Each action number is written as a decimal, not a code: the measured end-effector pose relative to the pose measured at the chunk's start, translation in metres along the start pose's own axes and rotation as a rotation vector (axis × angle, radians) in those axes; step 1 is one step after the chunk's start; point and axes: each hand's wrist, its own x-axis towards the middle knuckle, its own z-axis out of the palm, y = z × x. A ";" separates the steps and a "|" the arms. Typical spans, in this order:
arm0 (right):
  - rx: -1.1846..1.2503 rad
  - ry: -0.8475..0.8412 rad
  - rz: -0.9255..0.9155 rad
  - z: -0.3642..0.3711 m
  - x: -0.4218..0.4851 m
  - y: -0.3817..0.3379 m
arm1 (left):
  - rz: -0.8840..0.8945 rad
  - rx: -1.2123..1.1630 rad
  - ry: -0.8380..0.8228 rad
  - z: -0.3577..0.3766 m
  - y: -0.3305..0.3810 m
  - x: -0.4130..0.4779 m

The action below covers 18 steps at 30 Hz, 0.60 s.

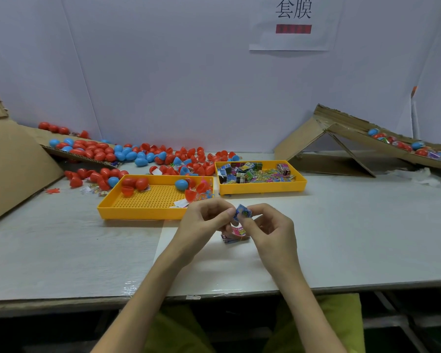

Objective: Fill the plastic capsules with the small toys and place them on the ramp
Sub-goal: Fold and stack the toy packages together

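Capsules (138, 155), red and blue, mostly lie loose and apart from the ramp (351, 123), so I judge the task far from finished. On the desk (367, 238), the cardboard ramp stands at two o'clock and carries a short row of closed capsules (402, 145) low on its slope: that much looks done. At ten o'clock the big heap spills off a cardboard chute (69, 151), whole shells and open halves mixed. The perforated yellow tray (138, 214) at eleven o'clock holds only a few capsules and halves; the second yellow tray (262, 191) at one o'clock is well stocked with small toys (255, 171). At six o'clock the left hand (204, 225) and right hand (273, 230) meet, each grip pinching one blue toy (243, 212) by the fingertips above the desk, with a few more packets (236, 234) lying beneath. No capsule is in hand, so filling, closing and placing this one all remain.
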 end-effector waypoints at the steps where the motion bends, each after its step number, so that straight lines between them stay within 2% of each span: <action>1: 0.010 -0.007 0.001 0.000 0.000 -0.002 | -0.004 0.001 0.000 0.000 0.000 0.000; 11: 0.060 -0.042 0.054 0.001 0.001 -0.001 | -0.014 -0.050 0.003 0.001 0.001 0.000; 15: 0.083 -0.044 0.029 0.000 0.002 -0.001 | -0.002 0.008 -0.037 0.001 -0.001 0.000; 18: 0.093 -0.007 0.072 0.001 0.002 0.000 | 0.015 0.048 -0.001 0.001 -0.003 0.001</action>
